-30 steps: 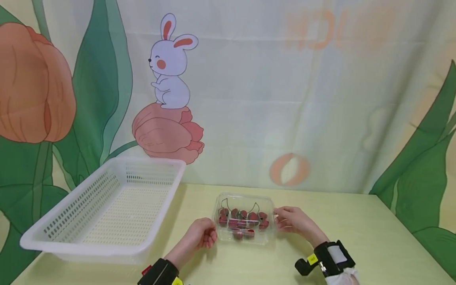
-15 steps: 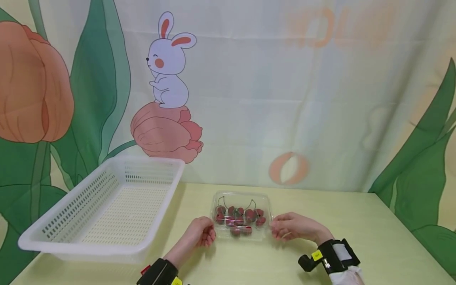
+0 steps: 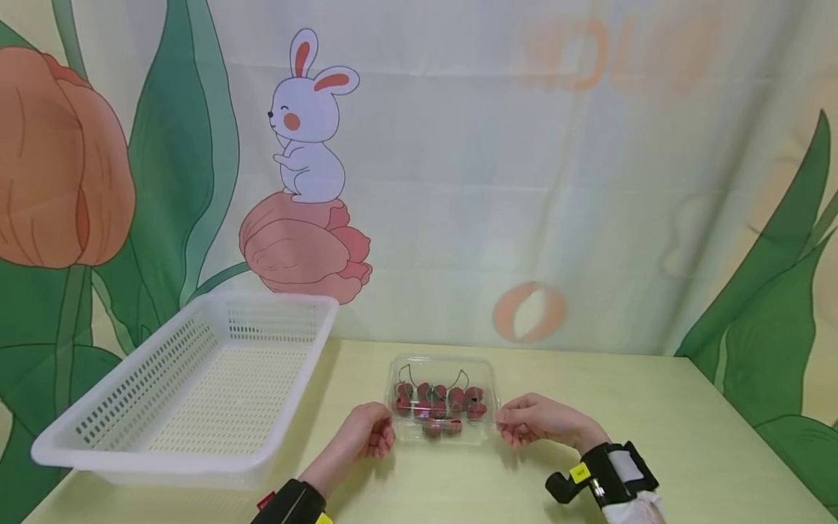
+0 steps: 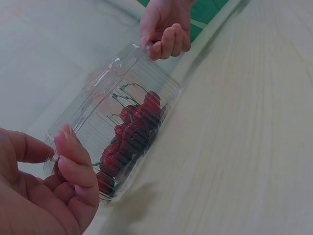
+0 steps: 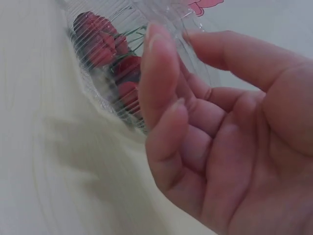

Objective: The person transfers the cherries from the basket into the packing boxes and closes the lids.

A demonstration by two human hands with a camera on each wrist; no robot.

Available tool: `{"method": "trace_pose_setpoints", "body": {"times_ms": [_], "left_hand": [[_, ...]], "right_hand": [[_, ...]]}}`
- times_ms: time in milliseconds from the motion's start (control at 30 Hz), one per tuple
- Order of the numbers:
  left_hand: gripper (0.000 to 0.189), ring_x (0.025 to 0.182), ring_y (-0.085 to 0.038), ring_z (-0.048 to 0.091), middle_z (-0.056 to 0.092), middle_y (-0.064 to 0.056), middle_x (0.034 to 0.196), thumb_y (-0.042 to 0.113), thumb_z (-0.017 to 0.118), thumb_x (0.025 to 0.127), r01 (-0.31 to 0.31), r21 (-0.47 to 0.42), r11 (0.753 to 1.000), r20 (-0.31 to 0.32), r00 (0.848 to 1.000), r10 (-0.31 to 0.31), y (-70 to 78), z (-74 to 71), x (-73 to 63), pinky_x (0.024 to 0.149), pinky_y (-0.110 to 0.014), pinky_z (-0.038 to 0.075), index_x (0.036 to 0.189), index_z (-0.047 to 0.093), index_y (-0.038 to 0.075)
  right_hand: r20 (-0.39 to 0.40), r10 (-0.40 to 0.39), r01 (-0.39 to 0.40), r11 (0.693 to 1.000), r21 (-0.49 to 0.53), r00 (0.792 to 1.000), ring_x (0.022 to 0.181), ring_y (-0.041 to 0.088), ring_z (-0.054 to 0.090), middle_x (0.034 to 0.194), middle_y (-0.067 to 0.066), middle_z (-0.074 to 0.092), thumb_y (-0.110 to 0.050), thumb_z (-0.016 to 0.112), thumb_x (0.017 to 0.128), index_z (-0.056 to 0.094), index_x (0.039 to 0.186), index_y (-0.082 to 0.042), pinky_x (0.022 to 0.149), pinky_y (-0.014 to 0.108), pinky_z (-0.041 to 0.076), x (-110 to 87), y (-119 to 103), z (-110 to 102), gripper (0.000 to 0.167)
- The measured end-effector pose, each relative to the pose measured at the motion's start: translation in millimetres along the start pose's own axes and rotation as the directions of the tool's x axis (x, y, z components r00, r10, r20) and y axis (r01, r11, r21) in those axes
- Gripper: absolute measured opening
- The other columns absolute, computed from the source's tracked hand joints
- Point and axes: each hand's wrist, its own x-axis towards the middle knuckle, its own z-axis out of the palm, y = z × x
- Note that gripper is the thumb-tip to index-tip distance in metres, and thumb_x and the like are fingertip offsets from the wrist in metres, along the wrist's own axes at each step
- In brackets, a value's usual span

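Observation:
A clear plastic clamshell box (image 3: 481, 433) holds several dark red cherries (image 3: 437, 409) with green stems, some standing up. Its lid is down over the fruit. At the box's left side, my left hand (image 3: 371, 431) pinches the rim between thumb and curled fingers. My right hand (image 3: 546, 421) pinches the rim at the opposite side in the same way. In the left wrist view, the cherries (image 4: 129, 134) lie heaped against the ribbed wall, with both hands at the box's ends. The right wrist view hides part of the rim behind the fingers (image 5: 164, 73).
A large white perforated basket (image 3: 281, 429) stands to the left on the pale wooden table (image 3: 687, 429), with nothing seen inside. Behind the table hangs a printed curtain (image 3: 445, 182) with a rabbit and tulips. Each wrist wears a black camera strap (image 3: 615, 473).
The box shifts slightly left with the right hand, which slides a little lower along the box's side. My left hand stays nearly in place. The whole view also moves slightly.

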Motion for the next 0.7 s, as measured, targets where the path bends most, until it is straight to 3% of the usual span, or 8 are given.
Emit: {"method": "trace_pose_setpoints", "body": {"times_ms": [433, 700], "left_hand": [[0.022, 0.04, -0.007, 0.041, 0.048, -0.001, 0.05, 0.008, 0.036, 0.083, 0.001, 0.007, 1.0, -0.01, 1.0, -0.001, 0.1, 0.1, -0.3, 0.04, -0.02, 0.036, 0.063, 0.045, 0.007], [0.018, 0.039, -0.009, 0.04, 0.048, -0.002, 0.052, 0.017, 0.04, 0.083, 0.058, 0.089, 0.994, -0.06, 0.997, -0.053, 1.8, 0.5, -1.4, 0.038, -0.021, 0.034, 0.074, 0.047, 0.002]], "right_hand": [[0.016, 0.029, -0.03, 0.999, 0.031, 0.999, 0.063, 0.012, 0.057, 0.074, 0.007, 0.06, -0.018, 0.051, 0.092, 0.056, 0.092, 0.009, 0.058, 0.026, 0.046, -0.3, -2.9, 2.6, 0.027], [-0.013, 0.043, -0.043, 0.999, 0.001, 0.999, 0.067, 0.015, 0.058, 0.079, 0.009, 0.061, -0.021, 0.051, 0.092, 0.054, 0.099, 0.014, 0.061, 0.028, 0.046, -2.7, -3.3, 1.7, 0.036]]}}
